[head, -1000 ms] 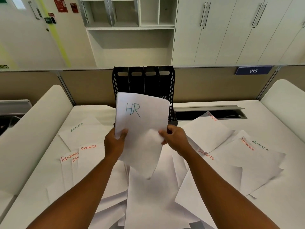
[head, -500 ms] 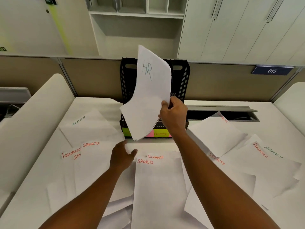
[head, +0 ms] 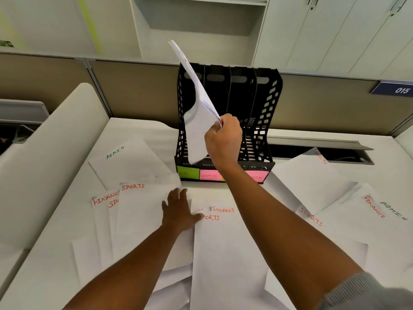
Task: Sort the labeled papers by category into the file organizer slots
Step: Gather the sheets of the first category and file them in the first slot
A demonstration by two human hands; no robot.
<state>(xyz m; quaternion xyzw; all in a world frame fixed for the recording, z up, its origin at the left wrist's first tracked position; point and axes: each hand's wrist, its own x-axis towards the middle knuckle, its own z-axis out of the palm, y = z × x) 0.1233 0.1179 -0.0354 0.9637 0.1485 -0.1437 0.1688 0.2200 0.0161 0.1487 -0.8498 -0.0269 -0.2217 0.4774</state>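
The thin sheaf of white paper sheets (head: 199, 121) is held almost edge-on in front of the leftmost slot of the black perforated plastic file organizer (head: 266, 121). Its lower corner hangs just above the front lip, so I judge it is about to go in but is not yet inside; its label cannot be read from this angle. The right hand (head: 223, 142) pinches the near edge of the sheaf with curled fingers. The left hand (head: 178, 211) lies flat, fingers straight, on the loose white sheets on the near part of the white desk (head: 55, 253), and it grasps nothing.

The organizer stands at the far middle of the desk, and all four slots look dark and empty, as far as one can see. Coloured sticky notes (head: 210, 175) are on its front base, a green one on the left and pink ones to the right.

Many labeled papers remain unsorted: an ADMIN sheet (head: 125, 162) on the far left, SPORTS and FINANCE sheets (head: 134, 198) nearer, and more on the right (head: 324, 189). So the task seems to be at its beginning.
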